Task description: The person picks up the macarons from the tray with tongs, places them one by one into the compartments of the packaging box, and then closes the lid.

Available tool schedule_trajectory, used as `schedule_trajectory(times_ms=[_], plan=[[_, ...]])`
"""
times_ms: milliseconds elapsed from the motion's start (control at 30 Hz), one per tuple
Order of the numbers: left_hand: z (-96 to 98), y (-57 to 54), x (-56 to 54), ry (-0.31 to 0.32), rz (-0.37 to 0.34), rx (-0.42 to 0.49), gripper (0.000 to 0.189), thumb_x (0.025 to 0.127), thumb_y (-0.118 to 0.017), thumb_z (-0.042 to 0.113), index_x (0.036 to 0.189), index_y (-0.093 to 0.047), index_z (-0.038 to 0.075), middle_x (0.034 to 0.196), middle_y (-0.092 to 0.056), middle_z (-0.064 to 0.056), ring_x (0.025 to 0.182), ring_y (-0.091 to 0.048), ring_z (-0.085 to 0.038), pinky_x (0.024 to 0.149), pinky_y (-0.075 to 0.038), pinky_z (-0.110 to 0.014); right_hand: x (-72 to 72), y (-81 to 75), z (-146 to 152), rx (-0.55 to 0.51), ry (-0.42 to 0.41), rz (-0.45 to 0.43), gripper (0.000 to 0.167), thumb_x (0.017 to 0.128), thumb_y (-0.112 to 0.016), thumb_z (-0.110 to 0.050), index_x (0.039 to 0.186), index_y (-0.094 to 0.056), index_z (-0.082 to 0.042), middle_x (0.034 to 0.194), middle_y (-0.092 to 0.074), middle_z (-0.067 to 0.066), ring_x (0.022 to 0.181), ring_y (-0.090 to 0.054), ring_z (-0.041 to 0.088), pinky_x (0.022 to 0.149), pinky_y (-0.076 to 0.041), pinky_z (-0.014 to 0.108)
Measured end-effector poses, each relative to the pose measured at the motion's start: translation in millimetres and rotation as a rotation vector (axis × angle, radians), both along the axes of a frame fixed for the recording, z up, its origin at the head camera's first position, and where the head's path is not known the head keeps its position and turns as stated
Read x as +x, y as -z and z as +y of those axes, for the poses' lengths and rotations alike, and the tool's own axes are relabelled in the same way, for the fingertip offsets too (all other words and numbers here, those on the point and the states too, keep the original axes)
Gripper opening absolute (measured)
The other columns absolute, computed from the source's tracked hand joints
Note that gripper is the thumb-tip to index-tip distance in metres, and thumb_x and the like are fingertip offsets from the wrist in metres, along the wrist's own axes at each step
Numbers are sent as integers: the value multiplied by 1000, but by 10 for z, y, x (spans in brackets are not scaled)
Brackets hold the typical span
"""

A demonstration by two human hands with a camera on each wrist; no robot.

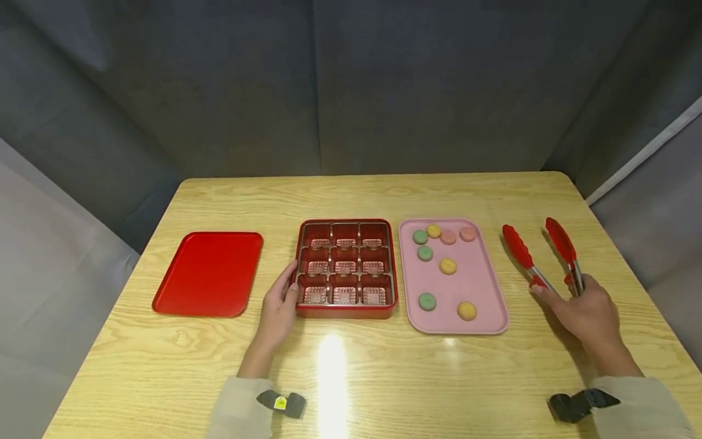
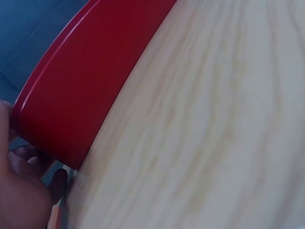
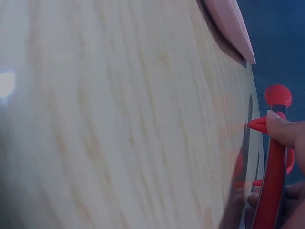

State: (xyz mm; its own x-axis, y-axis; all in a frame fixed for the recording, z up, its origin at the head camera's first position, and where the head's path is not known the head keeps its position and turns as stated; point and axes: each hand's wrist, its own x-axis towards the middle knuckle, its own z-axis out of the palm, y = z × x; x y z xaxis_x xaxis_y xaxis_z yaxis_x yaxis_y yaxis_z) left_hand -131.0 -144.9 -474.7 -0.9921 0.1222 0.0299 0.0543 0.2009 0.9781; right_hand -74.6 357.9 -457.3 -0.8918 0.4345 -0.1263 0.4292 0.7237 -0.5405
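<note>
In the head view, a red box (image 1: 345,312) with a clear sectioned insert stands mid-table, its compartments bare. My left hand (image 1: 278,311) grips its left side, thumb at the rim; the left wrist view shows fingers (image 2: 31,160) bent around the box's corner. On the right, my right hand (image 1: 589,314) holds tongs (image 1: 562,241) with red tips and metal arms. The tongs' tips are spread apart and point toward the back of the table. Between box and tongs lies a pink tray (image 1: 466,280) bearing several macarons, including a green one (image 1: 427,301), a yellow one (image 1: 467,311) and a pink one (image 1: 468,234).
A flat red lid (image 1: 211,274) rests on the wooden table (image 1: 384,378) left of the box. Most macarons sit in the tray's back half. Grey curtains (image 1: 351,91) hang behind the table and along its sides.
</note>
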Motion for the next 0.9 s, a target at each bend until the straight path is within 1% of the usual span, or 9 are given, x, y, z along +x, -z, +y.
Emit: schedule_trajectory(times_ms=[67, 100, 233, 367, 467, 600, 700, 900], plan=[[-1, 3, 6, 4, -4, 2, 47, 102, -35, 10, 148, -29, 14, 154, -24, -8, 139, -26, -17, 105, -32, -26, 16, -5, 22, 20, -21, -8, 65, 83, -61, -56, 100, -44, 5, 83, -46, 18, 76, -44, 34, 56, -30, 35], [-7, 42, -3, 2, 0, 3, 47, 102, -35, 11, 148, -30, 16, 154, -24, -7, 139, -27, -16, 105, -32, -25, 20, -5, 35, 28, -31, -12, 66, 84, -61, -56, 102, -44, 6, 83, -46, 18, 76, -44, 34, 56, -30, 34], [-9, 55, -3, 4, 17, -3, 47, 102, -36, 10, 148, -31, 15, 154, -25, -8, 139, -28, -17, 105, -32, -27, 40, -31, 77, 53, -72, -37, 74, 84, -60, -56, 113, -44, 10, 87, -49, 21, 77, -46, 36, 56, -31, 34], [-9, 56, -11, 3, 30, -10, 47, 101, -36, 9, 148, -31, 16, 154, -26, -10, 138, -29, -18, 105, -33, -28, 51, -67, 102, 72, -103, -61, 79, 84, -60, -57, 120, -42, 12, 94, -52, 26, 81, -48, 40, 59, -36, 40], [-12, 58, -19, 0, 34, -10, 47, 101, -37, 9, 147, -32, 16, 153, -27, -10, 138, -29, -18, 105, -33, -29, 58, -103, 104, 83, -126, -82, 81, 84, -59, -58, 121, -42, 12, 98, -53, 29, 83, -49, 43, 62, -39, 46], [-11, 61, -27, -2, 39, -3, 46, 101, -37, 8, 147, -33, 14, 153, -28, -9, 138, -30, -20, 105, -33, -31, 68, -145, 92, 109, -165, -98, 80, 83, -60, -58, 118, -44, 11, 87, -53, 23, 78, -49, 39, 58, -37, 39], [-8, 60, -29, -1, 46, 2, 46, 101, -37, 7, 147, -33, 13, 152, -29, -10, 137, -31, -21, 105, -33, -32, 78, -170, 76, 136, -200, -111, 78, 81, -62, -59, 115, -45, 10, 78, -49, 15, 73, -47, 34, 54, -32, 32], [-11, 61, -22, 1, 48, -6, 46, 101, -37, 7, 147, -33, 12, 153, -28, -11, 137, -31, -22, 104, -34, -33, 102, -251, 56, 156, -263, -145, 77, 81, -61, -61, 115, -47, 6, 74, -48, 10, 72, -48, 31, 53, -32, 31]])
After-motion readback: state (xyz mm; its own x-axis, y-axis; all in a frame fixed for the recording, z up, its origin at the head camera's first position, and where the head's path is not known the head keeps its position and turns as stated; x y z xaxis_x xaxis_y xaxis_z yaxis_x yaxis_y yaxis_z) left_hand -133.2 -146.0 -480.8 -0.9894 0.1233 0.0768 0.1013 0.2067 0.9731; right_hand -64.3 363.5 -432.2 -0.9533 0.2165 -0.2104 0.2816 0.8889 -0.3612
